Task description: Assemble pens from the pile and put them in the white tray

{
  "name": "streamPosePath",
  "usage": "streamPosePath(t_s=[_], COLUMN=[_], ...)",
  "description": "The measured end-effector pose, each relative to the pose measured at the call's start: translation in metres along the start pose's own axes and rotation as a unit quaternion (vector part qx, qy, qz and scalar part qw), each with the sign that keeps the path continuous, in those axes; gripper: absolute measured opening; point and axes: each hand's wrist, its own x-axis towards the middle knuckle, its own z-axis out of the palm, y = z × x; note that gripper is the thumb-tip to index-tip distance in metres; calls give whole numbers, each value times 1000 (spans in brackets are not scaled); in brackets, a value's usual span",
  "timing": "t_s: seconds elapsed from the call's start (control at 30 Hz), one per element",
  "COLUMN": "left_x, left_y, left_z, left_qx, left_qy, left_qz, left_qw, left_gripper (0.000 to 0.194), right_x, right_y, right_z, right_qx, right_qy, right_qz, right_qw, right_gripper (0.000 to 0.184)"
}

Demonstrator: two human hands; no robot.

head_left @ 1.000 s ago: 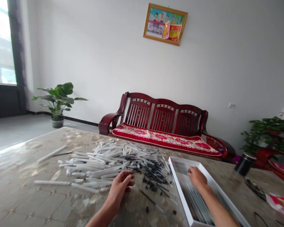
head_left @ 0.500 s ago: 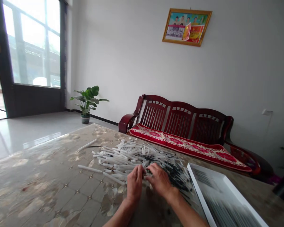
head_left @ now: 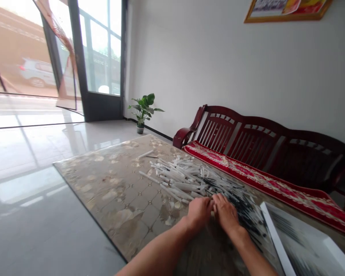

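Side by side at the near edge of a heap of slim white tubes [head_left: 172, 174], my two hands nearly touch at the fingertips. My left hand [head_left: 199, 211] is closed, with its fingers curled in. The fingers of my right hand [head_left: 225, 212] bend down together towards the left; whatever lies between the hands is hidden and too small to name. Thin dark sticks [head_left: 244, 207] are mixed into the heap beside and beyond my right hand. To the right stands a shallow white box [head_left: 278, 245] with thin dark sticks lying in it, partly blurred.
A patterned cloth covers the table [head_left: 117, 203], whose left edge drops to a shiny tiled floor [head_left: 66, 230]. Behind the table is a dark red wooden bench [head_left: 247, 134] with a red patterned cover [head_left: 247, 172]. A potted plant [head_left: 143, 107] stands near the glass door [head_left: 103, 57].
The view has swung left, so the table, bench and box appear further right. My hands have drawn closer together, and my left wrist has turned more inward.
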Motion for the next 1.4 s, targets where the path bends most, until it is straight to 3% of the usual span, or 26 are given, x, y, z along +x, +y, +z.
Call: streamPosePath(t_s=[0.23,0.43,0.53,0.7,0.8,0.9,1.0,1.23,1.4], left_x=[-1,5,6,6,8,11,11,12,13], left_y=[-4,-3,1,6,5,3,2,-4,-5], left_z=[4,6,12,9,2,-2,-1,-1,-3], left_qx=[-34,-170,-248,-349,-471,-498,-503,-522,-529], left_qy=[-38,-43,-50,-50,-21,-14,-35,-37,-45], left_qz=[-2,-10,-21,-50,-126,-154,-153,-173,-196], left_qw=[999,985,967,935,873,854,850,834,824], left_gripper=[19,26,32,44,44,42,38,35,31], right_x=[-9,-26,-35,-38,-40,-47,-54,-60,-66], right_y=[19,18,11,15,33,53,62,41,30], right_z=[3,6,10,16,20,23,18,-15,-13], right_qx=[-24,176,278,370,359,313,263,176,78], right_qy=[22,133,174,200,216,169,93,-13,-63], right_qz=[10,11,9,69,137,190,197,154,116], right_qw=[999,975,945,905,898,915,940,972,988], right_gripper=[12,25,33,41,41,36,29,12,8])
